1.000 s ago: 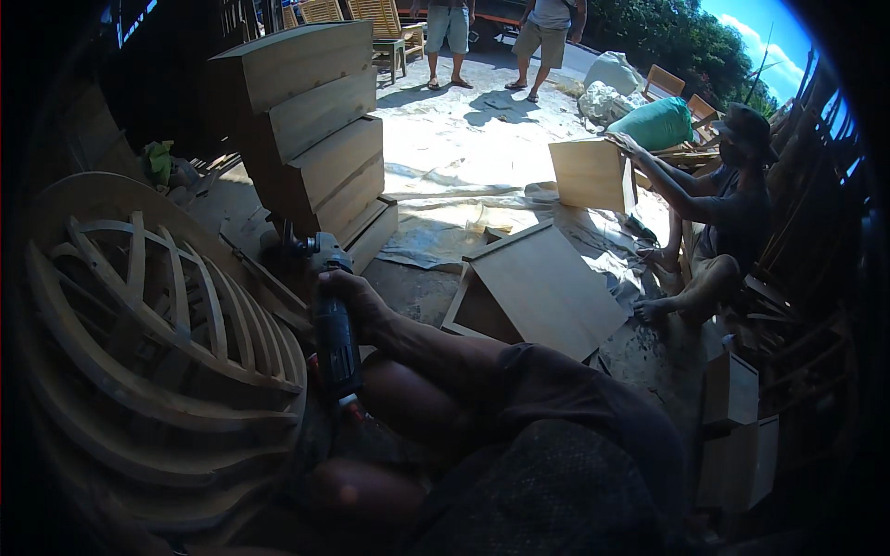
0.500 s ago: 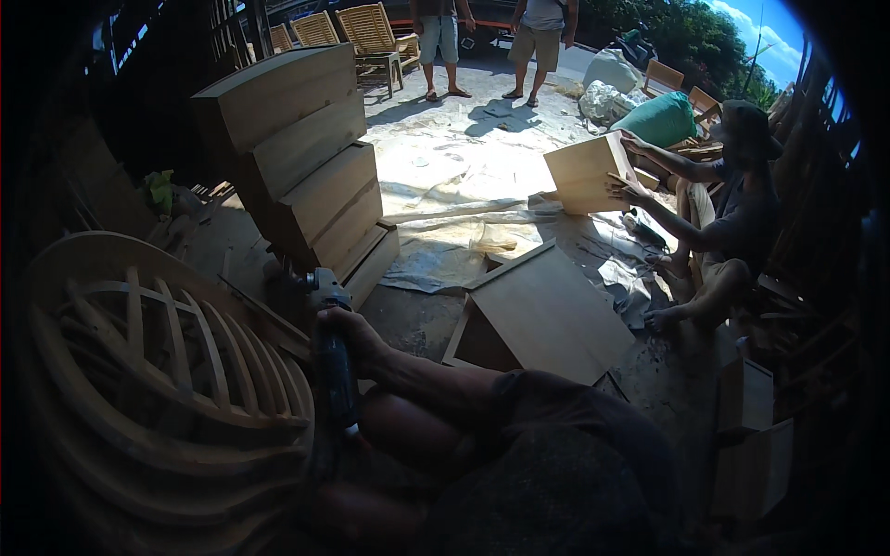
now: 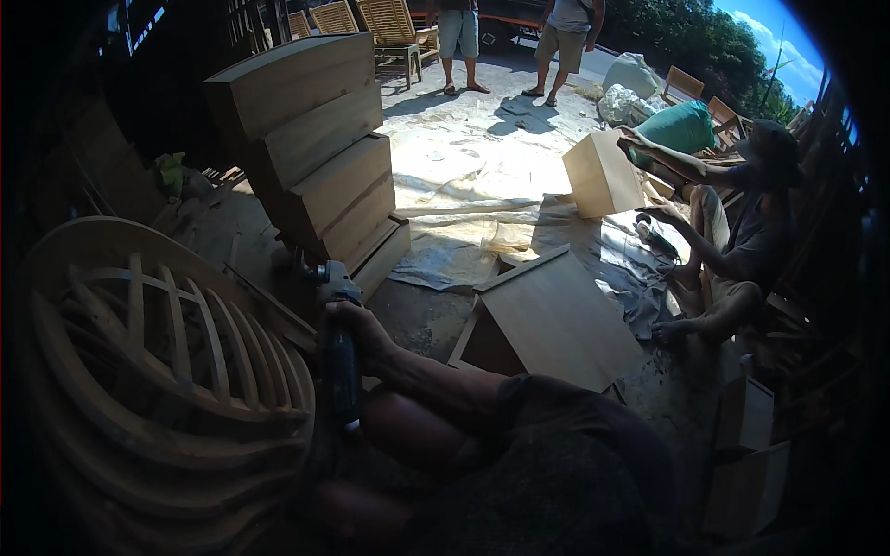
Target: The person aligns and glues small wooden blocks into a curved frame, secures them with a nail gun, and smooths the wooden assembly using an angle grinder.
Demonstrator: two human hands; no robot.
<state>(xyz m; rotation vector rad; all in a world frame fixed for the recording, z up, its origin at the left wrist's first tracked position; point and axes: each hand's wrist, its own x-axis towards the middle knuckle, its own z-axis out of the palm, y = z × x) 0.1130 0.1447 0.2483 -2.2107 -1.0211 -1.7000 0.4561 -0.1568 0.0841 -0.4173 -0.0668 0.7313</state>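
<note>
My right hand, its arm coming in from the lower right, is wrapped round the dark body of an angle grinder. The tool stands nearly upright, its metal head on top and facing left. A dark shape at the head's left side is too dim to make out. To the left of the grinder lies a round wooden frame with curved slats. Behind the tool rises a leaning stack of wooden drawers. I cannot make out my left hand in the shadow.
A wooden box lies tilted ahead of my arm. At the right a seated co-worker holds a pale wooden box, with another power tool on the floor sheet nearby. Two people stand far back near wooden chairs. Smaller boxes sit lower right.
The whole view has shifted slightly, moving the scene right and down. The co-worker's lower hand has moved down along the pale box, which has turned a little. My right hand still grips the grinder.
</note>
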